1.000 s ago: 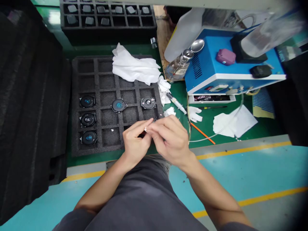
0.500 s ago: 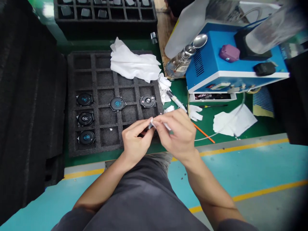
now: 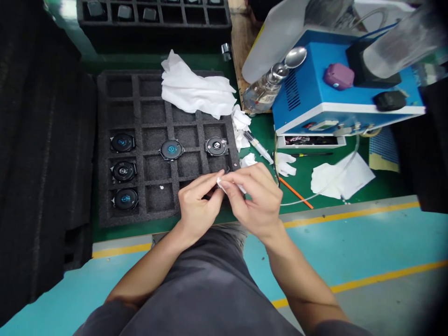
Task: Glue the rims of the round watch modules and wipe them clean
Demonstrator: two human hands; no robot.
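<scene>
My left hand (image 3: 198,205) and my right hand (image 3: 257,198) meet above the front edge of a black foam tray (image 3: 137,179). Between the fingertips of my right hand is a small piece of white wipe (image 3: 219,182). The fingers of my left hand close round a small item just under it; my own fingers hide most of that item. In the tray lie several round watch bodies, among them a blue-lit one (image 3: 172,149) in the middle and one back side up (image 3: 216,146) at the right. Others sit in the left column, such as this watch (image 3: 123,171).
A crumpled white cloth (image 3: 198,88) covers the tray's back right. To the right are a syringe (image 3: 258,147), a metal-topped dispenser bottle (image 3: 262,93), a blue machine (image 3: 304,84), an orange stick (image 3: 297,193) and white paper (image 3: 355,175). Another foam tray (image 3: 154,23) stands behind.
My right hand has shifted slightly down and left, and its wrist has turned a little. The white wipe has moved slightly at the fingertips. My left hand stays almost in place.
</scene>
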